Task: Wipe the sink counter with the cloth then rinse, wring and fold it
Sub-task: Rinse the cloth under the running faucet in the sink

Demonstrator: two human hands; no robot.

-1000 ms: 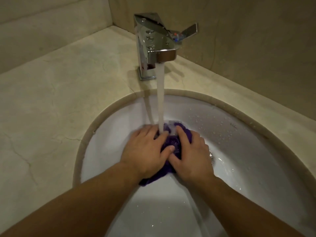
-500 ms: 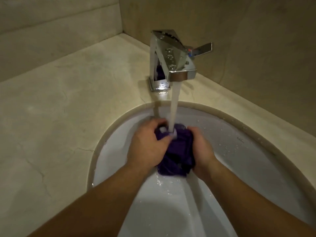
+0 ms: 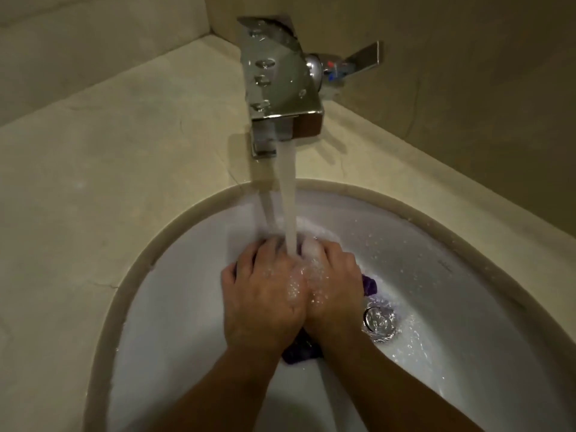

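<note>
Lower into the white oval ceramic sink (image 3: 174,307) than before, my left hand (image 3: 265,294) and right hand (image 3: 333,285) curl their fingers over the bunched purple cloth (image 3: 300,353) under the tap water (image 3: 288,198). I judge rinsing underway; wringing and folding remain.

A beige stone counter (image 3: 93,198) with faint veins is wrapping round an oval white ceramic sink basin (image 3: 174,322) set into it. A boxy chrome tap (image 3: 280,85) is standing on the stone at the back rim, pouring a stream of water (image 3: 288,198) into the bowl. A crumpled purple cloth (image 3: 300,352) is lying in the wet basin just beside the round chrome drain (image 3: 380,322), with droplets clinging to the bowl's right wall.
</note>
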